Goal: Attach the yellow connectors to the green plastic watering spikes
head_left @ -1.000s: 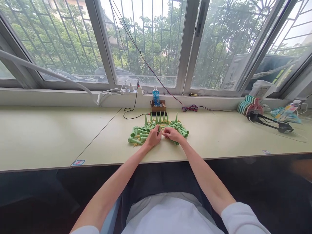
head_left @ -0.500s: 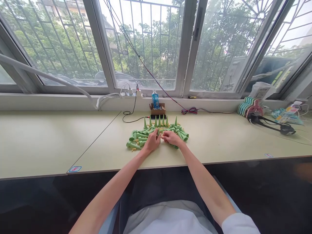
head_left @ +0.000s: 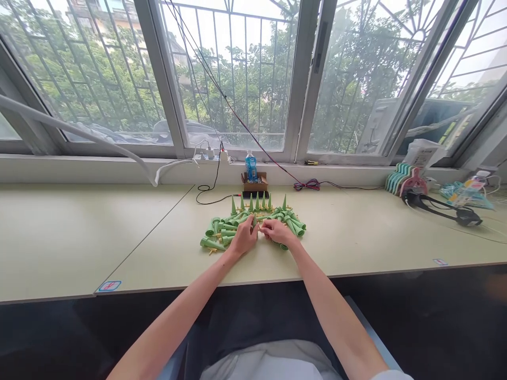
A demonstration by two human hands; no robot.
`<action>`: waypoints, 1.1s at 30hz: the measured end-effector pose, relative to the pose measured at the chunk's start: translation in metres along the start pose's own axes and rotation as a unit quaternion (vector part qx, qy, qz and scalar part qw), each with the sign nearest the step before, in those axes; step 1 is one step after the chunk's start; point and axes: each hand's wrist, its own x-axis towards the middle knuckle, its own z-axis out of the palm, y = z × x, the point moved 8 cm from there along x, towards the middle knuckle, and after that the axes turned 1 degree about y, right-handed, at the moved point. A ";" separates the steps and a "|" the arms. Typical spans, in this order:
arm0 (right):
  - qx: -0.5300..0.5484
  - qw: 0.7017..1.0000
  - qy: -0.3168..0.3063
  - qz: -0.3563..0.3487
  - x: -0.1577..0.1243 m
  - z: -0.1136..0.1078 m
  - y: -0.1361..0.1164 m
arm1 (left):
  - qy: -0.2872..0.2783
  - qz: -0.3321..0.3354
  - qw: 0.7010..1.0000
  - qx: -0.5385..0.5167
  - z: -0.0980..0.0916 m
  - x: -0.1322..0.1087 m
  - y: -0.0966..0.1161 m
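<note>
While left fingers (head_left: 249,222) hold a green cone (head_left: 254,218) | bottle label (head_left: 251,170): illegible

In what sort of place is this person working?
Probably an indoor workroom: a long pale tabletop runs beneath windows with bars outside, and many green plastic cones lie or stand on it. Whether it is a home or a workshop, I cannot tell.

A slim green plastic cone (head_left: 254,219) points up, partly hidden, in the left fingers (head_left: 250,220); a small yellowish piece (head_left: 259,227) sits at the right fingertips (head_left: 264,228). Beyond the fingers, matching green plastic cones (head_left: 257,202) stand tip-up in a row; more green plastic cones (head_left: 214,243), among small yellow fittings (head_left: 213,251), lie heaped on either side.
</note>
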 end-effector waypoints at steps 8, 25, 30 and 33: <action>0.007 1.000 0.000 0.001 0.004 0.003 0.005 | 0.020 0.001 1.000 0.012 -0.002 0.001 -0.004; 0.030 0.999 0.022 0.000 0.002 -0.004 0.001 | 0.015 -0.028 0.999 -0.015 0.001 0.001 -0.008; 0.046 0.997 0.060 -0.013 0.004 -0.009 -0.003 | 0.017 -0.032 0.999 -0.011 0.000 0.001 -0.006; 0.080 0.992 0.098 -0.025 0.004 -0.015 -0.007 | 0.015 -0.033 0.999 -0.017 0.000 0.001 -0.003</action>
